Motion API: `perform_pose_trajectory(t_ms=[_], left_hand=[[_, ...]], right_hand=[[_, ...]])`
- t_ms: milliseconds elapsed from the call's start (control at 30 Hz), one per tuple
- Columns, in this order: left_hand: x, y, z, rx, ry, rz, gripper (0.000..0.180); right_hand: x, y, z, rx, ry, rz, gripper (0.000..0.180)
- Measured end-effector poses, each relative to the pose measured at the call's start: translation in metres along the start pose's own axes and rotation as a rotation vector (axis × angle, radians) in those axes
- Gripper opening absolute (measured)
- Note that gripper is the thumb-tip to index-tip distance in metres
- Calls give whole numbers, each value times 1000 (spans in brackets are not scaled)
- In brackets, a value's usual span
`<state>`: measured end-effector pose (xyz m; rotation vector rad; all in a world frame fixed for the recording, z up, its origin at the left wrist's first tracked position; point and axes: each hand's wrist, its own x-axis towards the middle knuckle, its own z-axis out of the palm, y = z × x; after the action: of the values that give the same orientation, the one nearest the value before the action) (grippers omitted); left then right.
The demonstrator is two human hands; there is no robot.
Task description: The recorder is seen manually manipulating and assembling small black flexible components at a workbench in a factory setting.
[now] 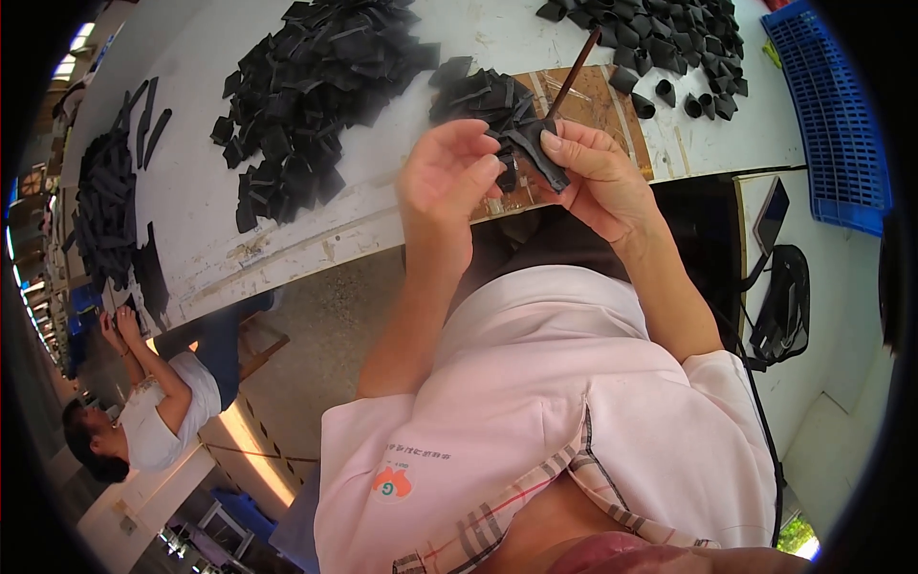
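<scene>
Above the table's near edge, my right hand (pixel 604 177) pinches a folded black piece of sheet material (pixel 537 153) between thumb and fingers. A thin dark-brown stick (pixel 578 72) slants up and away from that same hand; its lower end is hidden behind the fingers and the black piece. My left hand (pixel 448 177) is curled closed beside it, thumb and fingertips at the edge of a small black piece (pixel 508 174). Just beyond both hands lies a small heap of flat black pieces (pixel 485 99), partly on a brown board (pixel 623 120).
A large heap of flat black pieces (pixel 311 91) covers the table's (pixel 196 191) middle. Rolled black pieces (pixel 669 38) stand at far right, near a blue plastic crate (pixel 843 124). Black strips (pixel 103 206) lie far left, where another person (pixel 177 392) sits. A phone (pixel 771 215) rests at right.
</scene>
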<state>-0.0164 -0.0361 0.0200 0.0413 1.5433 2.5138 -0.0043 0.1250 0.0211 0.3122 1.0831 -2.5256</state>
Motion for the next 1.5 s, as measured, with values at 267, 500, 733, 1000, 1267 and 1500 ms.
perform_pose_trajectory(t_ms=[267, 500, 733, 1000, 1267, 1500], left_hand=[[1, 0, 15, -33, -163, -258, 13], [3, -8, 24, 63, -168, -236, 8], [-4, -11, 42, 545, -101, 201, 5], [13, -33, 45, 532, 180, 344, 9], [18, -9, 41, -180, -171, -254, 12], [30, -11, 48, 38, 78, -127, 9]], right_hand=[[-22, -2, -4, -55, 72, -67, 14], [-17, 3, -17, -800, 313, -315, 19], [-26, 0, -4, -1045, 220, -770, 13], [-7, 3, -9, -1705, 363, -1017, 15], [-3, -19, -22, -33, 75, -135, 6], [-1, -29, -11, 8, -26, -9, 20]])
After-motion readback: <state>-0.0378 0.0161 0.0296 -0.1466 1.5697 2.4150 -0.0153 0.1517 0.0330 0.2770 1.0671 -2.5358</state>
